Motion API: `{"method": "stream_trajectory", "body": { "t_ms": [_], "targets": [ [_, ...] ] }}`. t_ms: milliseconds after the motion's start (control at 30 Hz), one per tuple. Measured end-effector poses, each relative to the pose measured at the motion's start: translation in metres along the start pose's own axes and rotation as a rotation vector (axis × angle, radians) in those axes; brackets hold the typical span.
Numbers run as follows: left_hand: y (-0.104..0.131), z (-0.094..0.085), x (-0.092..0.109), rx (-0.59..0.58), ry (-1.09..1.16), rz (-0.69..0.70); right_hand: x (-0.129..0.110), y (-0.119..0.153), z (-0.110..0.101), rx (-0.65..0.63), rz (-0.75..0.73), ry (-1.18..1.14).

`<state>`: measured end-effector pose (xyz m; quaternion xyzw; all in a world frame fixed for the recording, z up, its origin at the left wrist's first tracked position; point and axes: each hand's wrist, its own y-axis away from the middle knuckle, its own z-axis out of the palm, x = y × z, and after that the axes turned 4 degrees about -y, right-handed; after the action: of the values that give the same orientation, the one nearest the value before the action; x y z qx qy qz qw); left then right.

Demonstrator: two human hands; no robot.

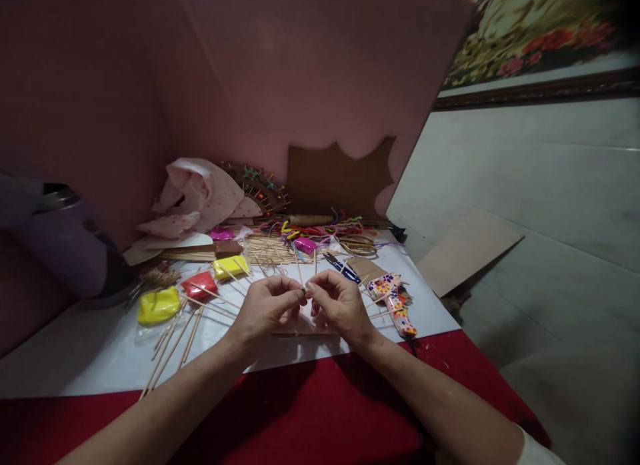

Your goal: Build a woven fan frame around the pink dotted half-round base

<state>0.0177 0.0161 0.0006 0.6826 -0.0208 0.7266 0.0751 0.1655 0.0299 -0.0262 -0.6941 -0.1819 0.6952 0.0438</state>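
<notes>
Side by side over the white sheet [75, 358], my left hand [273, 305] and my right hand [340, 305] meet at their fingertips. Both are pinched, thumb against forefinger, around something small and dark that I cannot make out. Thin wooden sticks [299, 268] fan out behind and beside the hands, and their lower ends are hidden by the fingers. Beneath the hands is a pinkish flat piece [305, 325], mostly covered. A red clay packet [200, 286] lies left of my left hand; a flowered glue gun [395, 301] lies right of my right hand.
Yellow packets [159, 306], loose sticks [173, 348] and a purple container [75, 251] are at left. Blue-handled cutters [343, 267], scissors [357, 245], coloured cords [335, 228], pink cloth [200, 191] and brown cardboard [340, 178] lie behind. Red cloth [300, 411] covers the front edge.
</notes>
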Motion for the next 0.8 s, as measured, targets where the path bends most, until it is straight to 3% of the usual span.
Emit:
{"method": "stream_trajectory", "body": {
  "t_ms": [167,500,800],
  "targets": [
    [-0.0009,0.0001,-0.0018,0.025,0.004,-0.011,-0.0038,-0.0008,0.0008,-0.046,-0.045,0.028],
    [-0.0026,-0.0037,-0.0026,0.06,-0.041,0.011,-0.0077,-0.0057,-0.0034,-0.156,0.159,-0.156],
    [-0.0017,-0.0025,-0.005,-0.012,0.059,0.054,0.0,-0.005,0.0006,-0.092,0.168,-0.198]
  ]
}}
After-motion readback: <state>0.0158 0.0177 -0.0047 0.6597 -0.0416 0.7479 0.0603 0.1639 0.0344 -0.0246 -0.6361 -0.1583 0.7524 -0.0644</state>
